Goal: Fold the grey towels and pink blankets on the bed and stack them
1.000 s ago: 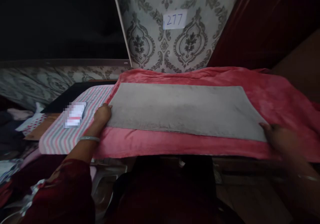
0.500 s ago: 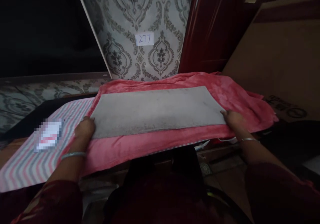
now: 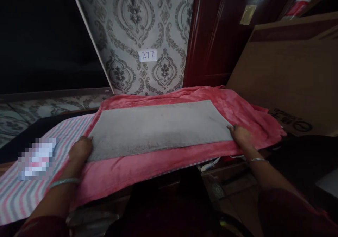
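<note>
1. Left hand point(image 3: 80, 149) is curled over the near-left corner of the grey towel point(image 3: 158, 128), knuckles up and fingertips tucked down at the edge. It looks like a light pinch on that corner, but the fingers are folded out of sight, so I can't say how firm it is.
2. Right hand point(image 3: 241, 135) is on the near-right corner of the same towel, fingertips pressed at the edge. Can't tell whether it's pinching or just pressing flat. Both wrists have thin bangles on.
3. What changed: compared with a second back, both hands sit on the same two corners and the grey towel lies just as flat. The real shift is the view, which swung right, so the right hand is now fully in frame instead of blurred at the edge. My read is that the towel is squared up with both near corners held, and no fold has been started.
4. The grey towel lies spread flat on the pink blanket point(image 3: 245, 110), which shows all round it and hangs over the front edge.
5. Under that, off to the left, there's a striped cloth point(image 3: 16, 191) with a pixelated patch on it.
6. Hard to make out: it's dim, and below the blanket's front edge is mostly black. The far blanket edge bunches against the patterned wallpaper point(image 3: 137, 29); its note reads 277 point(image 3: 147, 55). A brown cardboard box point(image 3: 290, 78) sits on the right, cut off by the frame.
</note>
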Tool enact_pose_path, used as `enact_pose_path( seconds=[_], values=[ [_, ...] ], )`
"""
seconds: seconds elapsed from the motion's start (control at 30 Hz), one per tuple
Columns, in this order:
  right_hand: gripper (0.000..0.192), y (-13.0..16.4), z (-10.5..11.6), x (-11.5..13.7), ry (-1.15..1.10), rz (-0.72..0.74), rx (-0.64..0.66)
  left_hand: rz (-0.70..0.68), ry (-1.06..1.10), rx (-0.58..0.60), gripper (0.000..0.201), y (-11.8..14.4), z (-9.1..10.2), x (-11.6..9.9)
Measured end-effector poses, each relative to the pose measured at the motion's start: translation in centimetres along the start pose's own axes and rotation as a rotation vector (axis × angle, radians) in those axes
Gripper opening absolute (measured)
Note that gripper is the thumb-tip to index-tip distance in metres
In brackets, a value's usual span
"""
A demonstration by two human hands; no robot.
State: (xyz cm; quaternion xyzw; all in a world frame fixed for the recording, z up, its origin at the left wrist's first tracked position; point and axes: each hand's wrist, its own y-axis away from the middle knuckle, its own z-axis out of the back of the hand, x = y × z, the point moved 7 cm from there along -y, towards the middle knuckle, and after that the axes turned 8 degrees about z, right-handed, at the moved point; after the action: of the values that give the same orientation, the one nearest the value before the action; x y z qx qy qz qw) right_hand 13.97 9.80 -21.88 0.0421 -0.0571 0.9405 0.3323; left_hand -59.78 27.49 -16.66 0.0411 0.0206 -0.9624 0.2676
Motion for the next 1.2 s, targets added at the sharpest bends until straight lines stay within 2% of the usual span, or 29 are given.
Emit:
enact_pose_path(
  seconds=[0.2, 0.27, 0.3, 0.37, 0.43, 0.5, 0.57, 0.6, 0.67, 0.77, 0.83, 0.9, 0.97, 1.1, 1.17, 1.2],
  values=[
    [0.049, -1.2, -0.4, -0.9, -0.028, 0.075, 0.041, 0.035, -0.115, 0.108, 0.037, -0.3, 2.0, 0.3],
    [0.046, -1.5, 0.4, -0.8, 0.004, 0.065, 0.03, 0.039, -0.189, 0.057, 0.04, -0.3, 3.2, -0.7],
    [0.047, -1.5, 1.1, -0.2, 0.029, 0.072, -0.007, 0.006, -0.224, 0.014, 0.043, 0.0, 3.8, -2.0],
    [0.049, -1.1, 2.7, 3.2, 0.054, 0.166, -0.117, -0.16, -0.24, -0.066, 0.05, 1.4, 4.2, -6.7],
    [0.053, -0.1, 3.6, 9.2, 0.007, 0.376, -0.178, -0.445, -0.169, -0.068, 0.055, 4.3, 3.5, -13.6],
    [0.056, 1.2, 3.1, 16.3, -0.061, 0.589, -0.101, -0.751, -0.143, -0.004, 0.059, 8.1, 1.9, -20.8],
    [0.06, 2.6, 2.0, 22.7, -0.11, 0.731, -0.012, -0.944, -0.111, 0.054, 0.063, 11.4, 0.3, -26.5],
    [0.06, 3.2, 1.4, 25.3, -0.128, 0.781, 0.016, -0.987, -0.096, 0.058, 0.063, 12.6, -0.4, -28.6],
    [0.06, 4.3, 0.1, 29.1, -0.155, 0.87, 0.054, -1.023, -0.077, 0.044, 0.062, 13.9, -1.9, -31.3],
    [0.059, 4.7, -1.8, 31.0, -0.166, 0.953, 0.105, -1.029, -0.079, -0.012, 0.059, 14.3, -4.1, -32.3],
    [0.06, 3.9, -2.5, 30.2, -0.159, 0.974, 0.116, -1.026, -0.07, -0.064, 0.058, 14.1, -5.1, -32.0],
    [0.062, 1.9, -2.5, 27.6, -0.131, 0.923, 0.107, -1.033, -0.053, -0.103, 0.058, 13.9, -5.6, -31.7],
    [0.063, -0.7, -2.3, 23.1, -0.082, 0.773, 0.108, -1.039, -0.055, -0.103, 0.059, 13.8, -5.8, -31.7],
    [0.064, -4.5, -1.6, 11.6, -0.022, 0.373, 0.144, -1.034, -0.066, -0.085, 0.059, 13.8, -5.5, -32.0],
    [0.064, -5.1, -1.3, 7.4, -0.017, 0.241, 0.164, -1.03, -0.058, -0.079, 0.059, 13.8, -5.4, -32.1],
    [0.065, -5.3, -1.2, 6.3, -0.011, 0.196, 0.172, -1.029, -0.054, -0.075, 0.059, 13.8, -5.4, -32.1]
  ],
)
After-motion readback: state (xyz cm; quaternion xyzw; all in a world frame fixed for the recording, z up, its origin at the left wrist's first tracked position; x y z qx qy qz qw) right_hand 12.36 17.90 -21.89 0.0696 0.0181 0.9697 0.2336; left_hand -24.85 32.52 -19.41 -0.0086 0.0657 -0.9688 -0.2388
